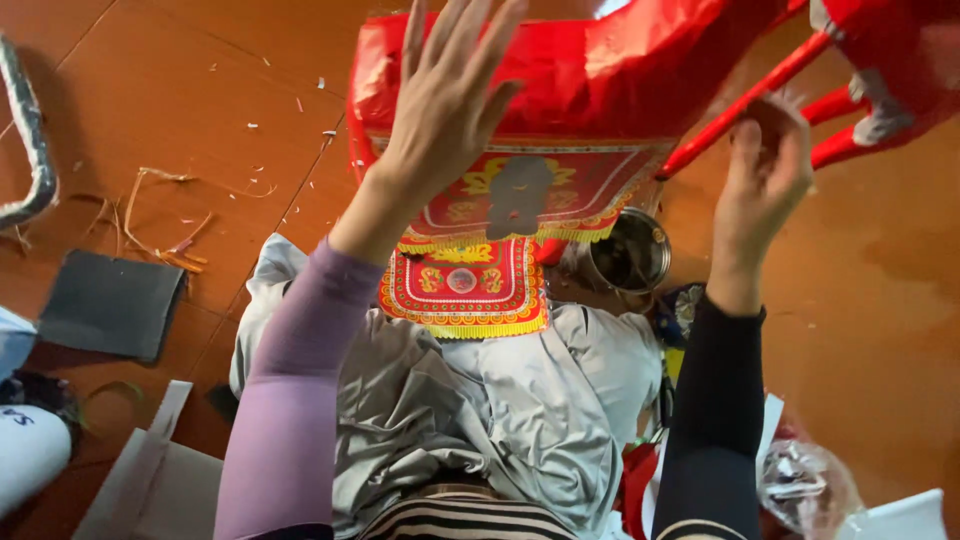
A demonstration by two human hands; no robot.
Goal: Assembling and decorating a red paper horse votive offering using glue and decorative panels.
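Brown floor (180, 90), red paper box (600, 70), left hand (450, 100) touching, gold-fringed red panel (465, 290) below

Tin (630, 252) right of paper panel (463, 287)

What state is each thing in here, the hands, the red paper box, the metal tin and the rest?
Left hand: open, fingers spread, flat on the red paper box.
Right hand: fingers pinched together by a red stick.
Metal tin: open, no lid.
Grey cloth: crumpled.
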